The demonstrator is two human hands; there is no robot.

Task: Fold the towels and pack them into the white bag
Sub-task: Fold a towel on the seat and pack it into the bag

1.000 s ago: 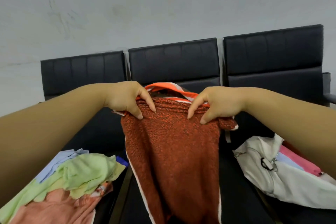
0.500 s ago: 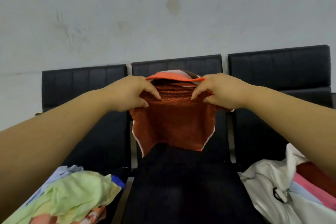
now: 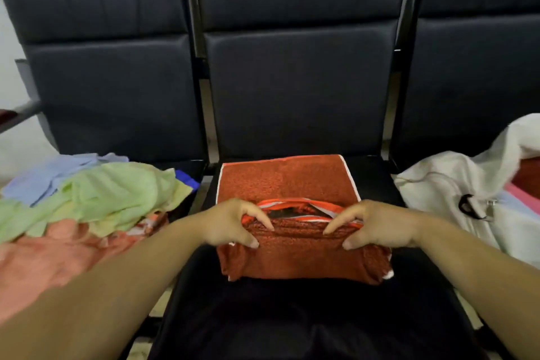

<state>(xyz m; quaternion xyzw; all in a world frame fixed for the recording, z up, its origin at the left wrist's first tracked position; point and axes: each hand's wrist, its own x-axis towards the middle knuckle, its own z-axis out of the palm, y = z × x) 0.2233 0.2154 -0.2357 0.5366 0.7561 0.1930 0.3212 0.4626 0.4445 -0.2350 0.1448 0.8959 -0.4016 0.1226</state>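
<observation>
A rust-red towel [image 3: 286, 181] with a white and orange edge lies on the middle black seat [image 3: 292, 316], its far half flat and its near half bunched into a fold. My left hand [image 3: 230, 222] pinches the left end of that fold. My right hand [image 3: 371, 224] pinches the right end. The white bag [image 3: 438, 184] sits open on the right seat, with pink, light blue and red folded cloth showing inside. A loose pile of towels [image 3: 96, 193], green, light blue and salmon, covers the left seat.
Three black padded chairs stand in a row, and their backrests [image 3: 298, 82] rise behind the towel. A metal armrest [image 3: 26, 108] sticks out at the far left. A black clip and strap [image 3: 467, 205] lies on the bag.
Both hands have come down from in front of the backrest to the middle seat, and the towel that hung from them now lies partly flat there. The view has tilted downward.
</observation>
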